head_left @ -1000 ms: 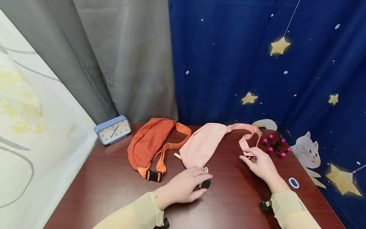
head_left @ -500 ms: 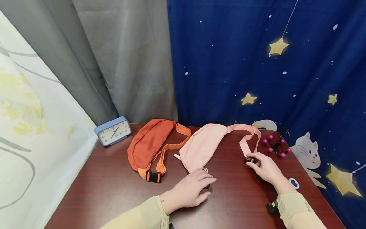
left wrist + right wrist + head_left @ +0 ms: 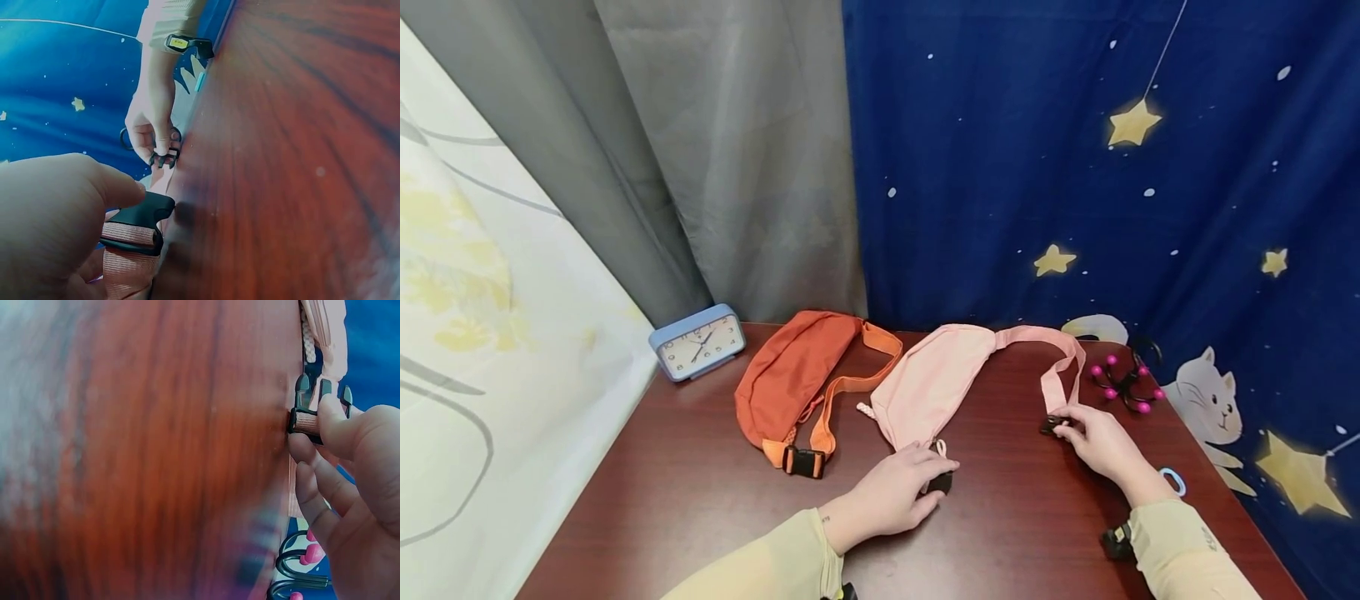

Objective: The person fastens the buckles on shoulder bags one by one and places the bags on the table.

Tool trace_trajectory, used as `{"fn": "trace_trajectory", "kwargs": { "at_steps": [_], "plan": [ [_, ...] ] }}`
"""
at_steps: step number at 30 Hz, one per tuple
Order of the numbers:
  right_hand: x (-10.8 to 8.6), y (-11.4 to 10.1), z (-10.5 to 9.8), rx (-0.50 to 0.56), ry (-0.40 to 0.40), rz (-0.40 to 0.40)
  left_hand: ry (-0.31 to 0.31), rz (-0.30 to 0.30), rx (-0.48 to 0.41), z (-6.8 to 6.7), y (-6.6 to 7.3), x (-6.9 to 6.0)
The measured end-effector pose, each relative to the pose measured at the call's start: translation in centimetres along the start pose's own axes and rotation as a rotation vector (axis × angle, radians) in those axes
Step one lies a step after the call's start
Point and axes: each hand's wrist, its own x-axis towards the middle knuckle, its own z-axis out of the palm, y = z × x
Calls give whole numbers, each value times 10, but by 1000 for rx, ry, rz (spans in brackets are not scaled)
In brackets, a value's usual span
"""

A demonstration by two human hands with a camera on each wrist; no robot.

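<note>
A pink waist bag (image 3: 936, 379) lies flat on the table, its strap looping out to the right. My left hand (image 3: 887, 492) is at the bag's near end and holds the black socket half of its buckle (image 3: 147, 209), thumb on top. Farther right, my right hand (image 3: 1105, 446) pinches the black pronged half of the buckle (image 3: 306, 422) between thumb and fingers, at the strap's end. In the right wrist view the prongs point away from that hand. The two halves are apart, with bare tabletop between them.
Left of the pink bag lies an orange waist bag (image 3: 797, 371) with its black buckle (image 3: 803, 462) fastened. A blue clock (image 3: 697, 342) stands at the back left. On the right are a black rack with pink knobs (image 3: 1126, 383) and a light blue ring (image 3: 1172, 482).
My right hand has shifted right and nearer, drawing the strap end and pronged half along. My left hand has moved slightly right, still holding the socket half. The bags have stayed put.
</note>
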Motion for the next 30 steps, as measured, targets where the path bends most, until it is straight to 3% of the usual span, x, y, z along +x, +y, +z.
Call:
{"fn": "trace_trajectory", "kwargs": {
  "at_steps": [18, 30],
  "plan": [
    [-3, -17, 1, 8, -31, -61, 2, 4, 26, 3, -3, 3],
    [-2, -40, 9, 133, -121, -59, 21, -9, -32, 3, -5, 0]
  ]
}}
